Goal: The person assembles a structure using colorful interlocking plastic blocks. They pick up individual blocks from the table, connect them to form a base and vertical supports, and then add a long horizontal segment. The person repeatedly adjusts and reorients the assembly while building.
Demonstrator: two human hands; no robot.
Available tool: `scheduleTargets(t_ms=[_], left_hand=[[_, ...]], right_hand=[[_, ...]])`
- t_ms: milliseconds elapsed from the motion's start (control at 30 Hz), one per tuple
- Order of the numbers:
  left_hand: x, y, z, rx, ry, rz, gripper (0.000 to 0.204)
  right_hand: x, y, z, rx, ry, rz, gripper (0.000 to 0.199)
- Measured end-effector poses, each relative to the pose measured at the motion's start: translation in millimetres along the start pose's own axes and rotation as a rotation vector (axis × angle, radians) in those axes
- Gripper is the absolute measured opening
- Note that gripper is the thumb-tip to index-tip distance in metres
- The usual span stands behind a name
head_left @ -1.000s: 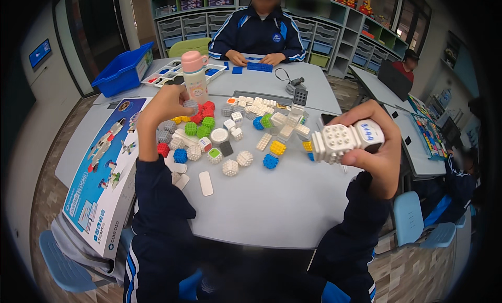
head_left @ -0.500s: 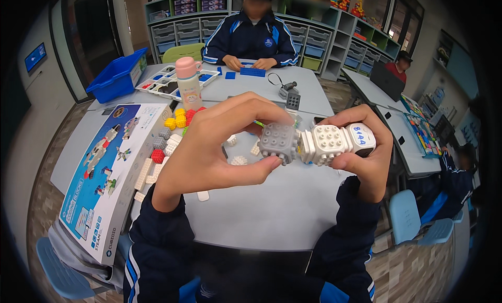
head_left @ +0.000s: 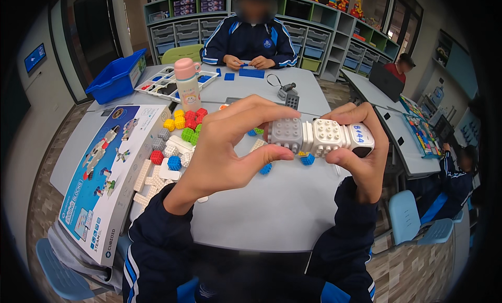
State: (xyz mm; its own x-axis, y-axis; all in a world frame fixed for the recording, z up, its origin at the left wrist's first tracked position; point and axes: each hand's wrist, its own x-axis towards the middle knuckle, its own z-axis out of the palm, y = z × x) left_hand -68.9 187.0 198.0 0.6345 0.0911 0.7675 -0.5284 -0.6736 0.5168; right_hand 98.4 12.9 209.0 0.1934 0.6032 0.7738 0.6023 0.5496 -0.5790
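Above the table, my left hand [head_left: 225, 146] pinches a grey studded cube block [head_left: 286, 133] between thumb and fingers. My right hand [head_left: 366, 141] is closed round a white studded block [head_left: 328, 135] and the white end block [head_left: 360, 138] joined to it, which bears blue handwriting. The grey cube meets the left end of the white piece in one row; whether they are locked together I cannot tell. Behind and below my hands lie a blue studded block [head_left: 307, 159] and another blue block [head_left: 265, 168]. My fingertips hide part of both held pieces.
Coloured cube blocks [head_left: 191, 120] and white blocks [head_left: 151, 182] lie left of my hands, beside a large printed box [head_left: 104, 172]. Farther back are a pink-lidded bottle [head_left: 187, 86], a sorting tray [head_left: 157, 83] and a blue bin [head_left: 117, 75]. Opposite, a person [head_left: 253, 38] handles blue pieces.
The gap between the grey cube and the white piece has closed as the cube moved right with my left hand. More loose blocks show on the table.
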Motion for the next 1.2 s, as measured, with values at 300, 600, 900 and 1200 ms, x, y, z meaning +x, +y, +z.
scheduleTargets(t_ms=[300,600,900,1200], left_hand=[[-2.5,4.7,-20.1,0.012,-0.119,-0.115,0.055],[-1.6,17.2,-7.0,-0.589,0.034,-0.164,0.08],[0.6,17.5,15.3,-0.533,0.149,-0.404,0.084],[4.5,14.8,12.6,-0.482,0.216,-0.401,0.075]], right_hand=[[-0.5,6.5,14.0,0.016,0.019,0.015,0.046],[-7.5,-0.7,28.4,0.174,-0.092,0.184,0.048],[-7.2,9.3,40.8,-0.047,-0.187,0.016,0.047],[-5.8,26.3,49.6,-0.055,-0.135,-0.095,0.047]])
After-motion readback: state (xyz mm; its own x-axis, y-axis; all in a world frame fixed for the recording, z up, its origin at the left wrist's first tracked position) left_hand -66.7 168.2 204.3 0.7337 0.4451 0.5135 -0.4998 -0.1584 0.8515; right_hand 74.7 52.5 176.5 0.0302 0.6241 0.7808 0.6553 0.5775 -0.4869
